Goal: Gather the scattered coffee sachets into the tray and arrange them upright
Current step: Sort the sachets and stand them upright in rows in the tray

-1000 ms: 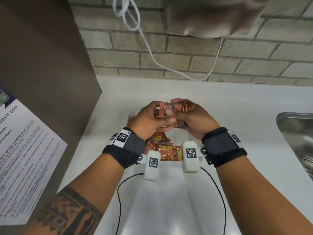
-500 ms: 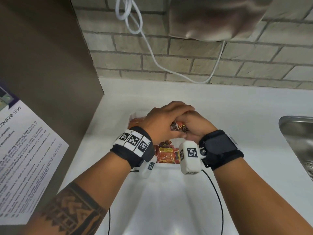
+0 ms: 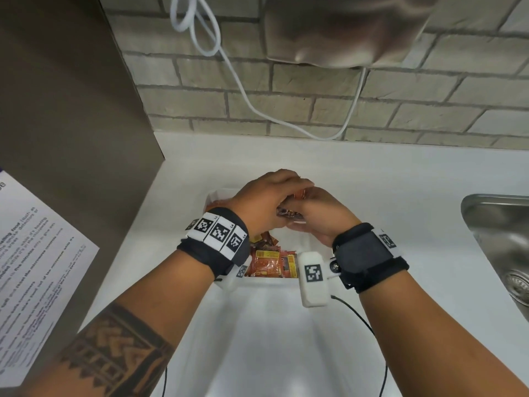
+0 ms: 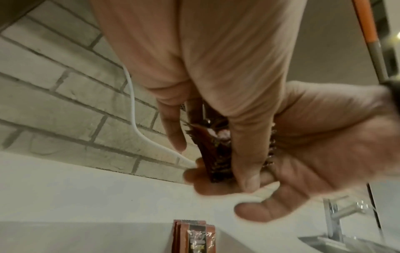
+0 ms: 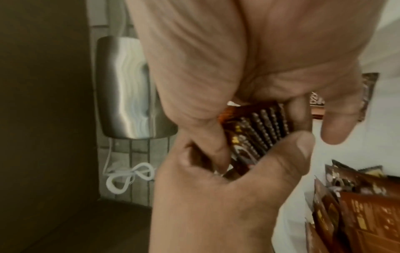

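Both hands meet over the white tray [image 3: 218, 193] on the counter. Between them is a small stack of brown-orange coffee sachets [image 3: 287, 214], gripped from both sides. My left hand [image 3: 267, 200] lies over the stack, palm down, its thumb and fingers round the bundle [image 4: 216, 162]. My right hand [image 3: 316, 212] grips the same stack [image 5: 259, 130] from the right. More sachets [image 3: 267, 262] fill the near part of the tray, some lying loose; a few stand on edge [image 4: 194, 238]. The hands hide the tray's far half.
A steel sink [image 3: 498, 239] with a tap [image 4: 337, 215] lies at the right. On the brick wall hang a steel dispenser [image 3: 343, 30] and a looped white cable [image 3: 243, 90]. A brown panel [image 3: 71, 124] with a paper notice [image 3: 37, 267] bounds the left.
The hands have come down from chest height onto the tray with the stack. The left hand has turned palm down over the sachets.
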`<state>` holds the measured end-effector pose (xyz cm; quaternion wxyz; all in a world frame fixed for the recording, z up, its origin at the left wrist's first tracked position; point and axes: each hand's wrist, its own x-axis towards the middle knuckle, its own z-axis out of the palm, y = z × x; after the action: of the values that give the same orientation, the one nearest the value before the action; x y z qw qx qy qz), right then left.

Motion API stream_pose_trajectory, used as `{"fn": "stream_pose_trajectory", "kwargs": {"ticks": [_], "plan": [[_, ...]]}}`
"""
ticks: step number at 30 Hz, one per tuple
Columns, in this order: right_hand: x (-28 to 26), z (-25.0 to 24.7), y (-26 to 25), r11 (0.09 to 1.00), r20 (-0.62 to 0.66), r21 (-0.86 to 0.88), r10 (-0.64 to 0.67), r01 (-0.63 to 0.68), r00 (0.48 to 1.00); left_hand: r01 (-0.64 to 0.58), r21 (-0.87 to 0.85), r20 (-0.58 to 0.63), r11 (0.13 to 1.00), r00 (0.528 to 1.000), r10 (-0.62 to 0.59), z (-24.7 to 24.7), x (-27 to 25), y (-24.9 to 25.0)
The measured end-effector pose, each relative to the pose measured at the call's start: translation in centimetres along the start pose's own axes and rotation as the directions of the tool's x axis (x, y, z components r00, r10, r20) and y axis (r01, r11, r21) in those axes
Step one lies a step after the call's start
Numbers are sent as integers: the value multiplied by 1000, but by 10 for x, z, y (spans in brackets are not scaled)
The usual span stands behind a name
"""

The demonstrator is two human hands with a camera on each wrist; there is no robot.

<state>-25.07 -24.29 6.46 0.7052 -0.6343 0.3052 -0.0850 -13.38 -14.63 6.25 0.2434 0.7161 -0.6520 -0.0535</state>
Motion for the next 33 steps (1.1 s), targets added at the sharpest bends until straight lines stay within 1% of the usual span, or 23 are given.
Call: {"fn": "stream_pose_trajectory", "kwargs": {"ticks": [2, 4, 7, 8, 9, 10, 11, 12, 13, 14, 15, 16, 17, 18, 21, 22, 25, 26, 28, 29, 31, 32, 33], "plan": [[1, -2, 0, 999, -15, -27, -45, 44, 999, 23, 55, 22, 998, 999, -24, 3, 2, 1], [-1, -4, 0, 997, 0, -26, -71, 71, 997, 16, 69, 16, 997, 1000, -17, 6, 4, 2], [-5, -11, 1, 994, 37, -38, -105, 107, 994, -28, 55, -13, 998, 999, 29, 6, 7, 7], [-6, -13, 2, 993, 49, -26, -115, 116, 992, -25, 27, -8, 999, 1000, 25, 6, 7, 9], [-8, -15, 1, 993, 66, 12, -121, 120, 990, 11, -36, -2, 999, 1000, -11, 4, 8, 11], [-10, -16, 1, 991, 90, 69, -121, 115, 988, 82, -148, 2, 986, 997, -82, 3, 9, 11], [-12, -17, -1, 988, 118, 113, -118, 105, 986, 168, -313, 4, 935, 985, -175, 2, 9, 10], [-13, -18, -2, 988, 138, 127, -110, 93, 984, 247, -519, 13, 819, 960, -281, 1, 9, 9], [-14, -17, -4, 990, 151, 115, -100, 83, 983, 297, -717, 48, 630, 923, -381, -1, 7, 8], [-14, -15, -5, 990, 164, 107, -105, 88, 981, 324, -863, 133, 388, 886, -443, -1, 5, 6], [-14, -11, -6, 989, 178, 114, -115, 96, 977, 353, -923, 254, 151, 856, -450, -2, 2, 3], [-14, -6, -5, 986, 191, 134, -128, 103, 973, 386, -922, 358, -14, 840, -407, -1, 0, 0], [-15, -1, -5, 984, 201, 145, -136, 107, 970, 405, -909, 412, -96, 842, -348, 0, -1, -2], [-15, 4, -5, 982, 205, 155, -138, 107, 969, 419, -900, 435, -118, 851, -295, -1, -2, -2], [-12, 12, -3, 985, 173, 142, -121, 96, 978, 448, -891, 455, -77, 875, -163, -6, -4, -5], [-10, 12, 0, 990, 149, 97, -116, 102, 982, 454, -888, 459, -65, 877, -140, -8, -5, -7], [-8, 14, 4, 981, 94, -136, -127, 139, 987, 442, -895, 445, -55, 890, -100, -14, -8, -9], [-5, 14, 8, 976, 80, -162, -131, 143, 988, 437, -898, 439, -46, 894, -90, -14, -8, -10], [-1, 15, 11, 969, 62, -189, -151, 160, 987, 423, -906, 424, -30, 902, -87, -13, -8, -12], [2, 13, 12, 939, 18, -291, -187, 184, 982, 418, -908, 419, -29, 902, -101, -12, -7, -13], [6, 6, 14, 817, -73, -542, -280, 197, 957, 409, -912, 409, -29, 901, -146, -11, -6, -16], [7, 3, 14, 790, -119, -578, -328, 203, 937, 409, -912, 409, -32, 897, -168, -10, -5, -16], [7, 0, 15, 786, -148, -574, -376, 230, 915, 413, -910, 412, -37, 892, -188, -9, -4, -17]]}}
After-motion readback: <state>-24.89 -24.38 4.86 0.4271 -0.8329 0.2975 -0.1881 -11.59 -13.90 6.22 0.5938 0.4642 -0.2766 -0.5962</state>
